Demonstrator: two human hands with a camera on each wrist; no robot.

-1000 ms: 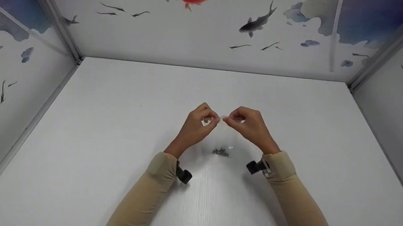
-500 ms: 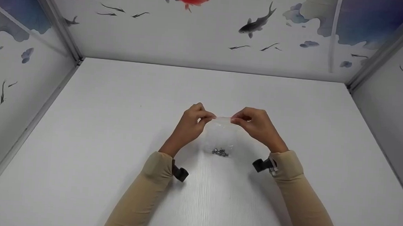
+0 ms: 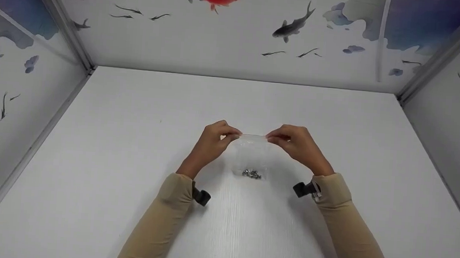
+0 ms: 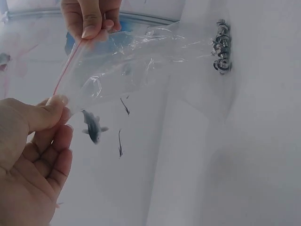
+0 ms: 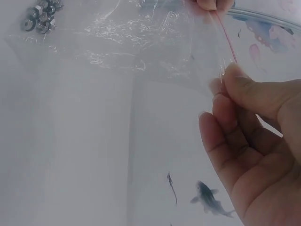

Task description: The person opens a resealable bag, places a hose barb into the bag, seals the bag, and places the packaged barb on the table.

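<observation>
A clear zip bag (image 3: 252, 153) with a red seal line hangs between both hands, its top edge pulled straight. My left hand (image 3: 212, 140) pinches one top corner between thumb and forefinger. The other top corner is pinched the same way by my right hand (image 3: 295, 143). Several small shiny metal parts, looking like screws or nuts (image 3: 251, 174), lie bunched at the bottom of the bag; their exact kind is too small to tell. In the left wrist view the red seal line (image 4: 67, 68) runs from one thumb to the other. The right wrist view shows the metal parts (image 5: 42, 16) at its upper left.
The bag is over a white tabletop (image 3: 134, 110). White panels printed with fish (image 3: 236, 36) enclose the table at the back and both sides. A small black camera sits on each wrist, the left one (image 3: 201, 197) and the right one (image 3: 302, 189).
Both hands have moved apart along the bag's top edge, the left hand leftward and the right hand rightward. The bag's mouth now looks stretched flat, while the metal parts stay in place.
</observation>
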